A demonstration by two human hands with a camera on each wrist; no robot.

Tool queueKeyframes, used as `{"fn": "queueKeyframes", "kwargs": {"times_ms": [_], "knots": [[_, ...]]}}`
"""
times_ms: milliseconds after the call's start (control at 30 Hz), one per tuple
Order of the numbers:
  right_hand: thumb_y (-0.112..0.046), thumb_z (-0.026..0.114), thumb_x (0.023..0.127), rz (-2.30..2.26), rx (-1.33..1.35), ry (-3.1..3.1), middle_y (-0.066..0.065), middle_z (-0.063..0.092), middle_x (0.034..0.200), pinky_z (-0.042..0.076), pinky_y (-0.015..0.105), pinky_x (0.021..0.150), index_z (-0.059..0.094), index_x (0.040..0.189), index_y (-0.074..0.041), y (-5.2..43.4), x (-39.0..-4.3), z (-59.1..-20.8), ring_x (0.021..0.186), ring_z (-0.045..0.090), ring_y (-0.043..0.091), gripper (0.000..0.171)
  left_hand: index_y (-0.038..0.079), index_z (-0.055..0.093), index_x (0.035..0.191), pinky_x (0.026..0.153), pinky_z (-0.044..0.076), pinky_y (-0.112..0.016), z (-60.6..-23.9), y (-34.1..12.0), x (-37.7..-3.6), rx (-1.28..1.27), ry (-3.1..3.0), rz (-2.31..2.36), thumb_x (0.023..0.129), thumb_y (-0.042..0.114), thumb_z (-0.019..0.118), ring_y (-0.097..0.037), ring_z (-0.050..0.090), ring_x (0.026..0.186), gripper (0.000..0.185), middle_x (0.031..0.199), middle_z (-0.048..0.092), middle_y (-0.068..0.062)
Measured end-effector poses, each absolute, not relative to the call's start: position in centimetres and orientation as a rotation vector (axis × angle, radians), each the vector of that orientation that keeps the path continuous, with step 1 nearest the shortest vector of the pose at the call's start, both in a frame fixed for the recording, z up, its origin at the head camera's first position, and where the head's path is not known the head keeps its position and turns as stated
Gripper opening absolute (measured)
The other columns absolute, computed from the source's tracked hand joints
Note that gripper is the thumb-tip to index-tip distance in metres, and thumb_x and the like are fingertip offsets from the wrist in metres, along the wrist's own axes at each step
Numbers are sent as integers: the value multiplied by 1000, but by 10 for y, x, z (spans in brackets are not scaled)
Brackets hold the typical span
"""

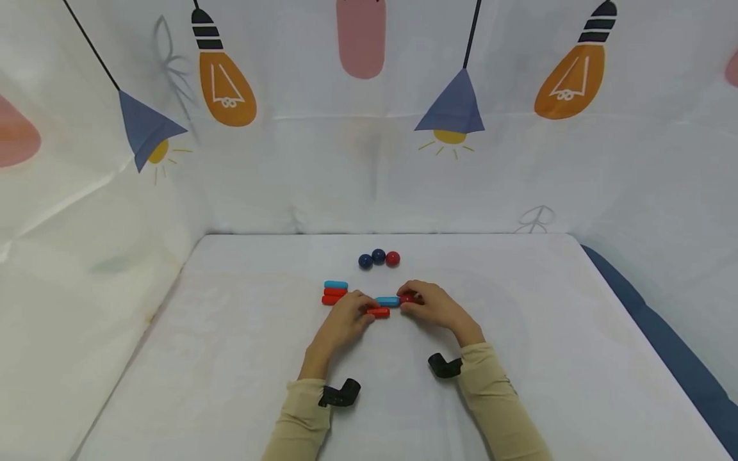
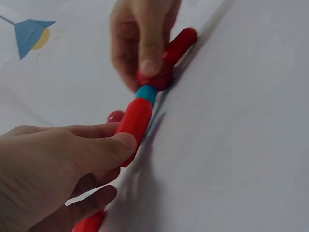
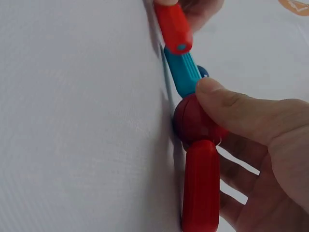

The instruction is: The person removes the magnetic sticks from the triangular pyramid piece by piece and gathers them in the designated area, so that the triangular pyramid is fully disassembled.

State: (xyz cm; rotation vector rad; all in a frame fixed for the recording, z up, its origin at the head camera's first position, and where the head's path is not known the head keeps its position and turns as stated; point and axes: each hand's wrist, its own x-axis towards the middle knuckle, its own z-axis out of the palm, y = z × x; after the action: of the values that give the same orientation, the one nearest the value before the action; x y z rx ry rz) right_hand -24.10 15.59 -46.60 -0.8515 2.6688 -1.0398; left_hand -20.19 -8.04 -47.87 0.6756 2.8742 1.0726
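My left hand (image 1: 344, 318) pinches a short red rod (image 2: 134, 126) between thumb and fingers. The rod's near end shows a small blue-green dot in the right wrist view. My right hand (image 1: 434, 307) grips a dark red ball (image 3: 193, 118), with the thumb over its top. A light blue rod (image 3: 184, 73) meets one side of this ball, and another red rod (image 3: 201, 186) meets it on a different side, close along the white tabletop. The red rod in my left hand lies alongside the blue rod, overlapping it in the left wrist view.
Left of my left hand, a blue rod (image 1: 336, 284) and two red rods (image 1: 335, 292) lie side by side. Farther back, two dark blue balls (image 1: 366, 261) and a red ball (image 1: 393, 258) form a short row. A patterned white cloth (image 1: 369, 179) stands behind the table (image 1: 259, 358).
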Motion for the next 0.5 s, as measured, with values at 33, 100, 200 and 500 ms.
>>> {"fn": "queueKeyframes", "kwargs": {"times_ms": [33,100,200,500], "knots": [[-21,66,89,-1043,-846,2665,1,65,105,50,40,90,62,111,-11,157,-241,-467,96,59,16,24,15,68,109,86,50,-32,-476,-84,-202,662,2862,1081,87,12,67,-12,56,94,23,101,62,1],[-21,65,89,-1040,-834,2655,1,65,105,50,40,91,61,112,-12,158,-242,-467,96,59,15,25,15,68,108,85,50,-32,-471,-93,-203,661,2832,1096,87,11,67,-12,56,93,22,100,62,1],[-21,64,90,-1037,-819,2645,1,64,105,50,40,92,61,113,-12,158,-243,-466,97,58,15,25,14,69,107,83,50,-31,-462,-109,-203,651,2783,1110,86,10,68,-12,57,91,21,100,63,2],[-20,64,90,-1027,-753,2626,0,63,103,49,36,88,61,114,-14,156,-242,-465,93,55,15,25,13,72,97,79,52,-32,-462,-155,-202,498,2857,1135,80,7,73,-16,60,87,19,94,65,0]]}}
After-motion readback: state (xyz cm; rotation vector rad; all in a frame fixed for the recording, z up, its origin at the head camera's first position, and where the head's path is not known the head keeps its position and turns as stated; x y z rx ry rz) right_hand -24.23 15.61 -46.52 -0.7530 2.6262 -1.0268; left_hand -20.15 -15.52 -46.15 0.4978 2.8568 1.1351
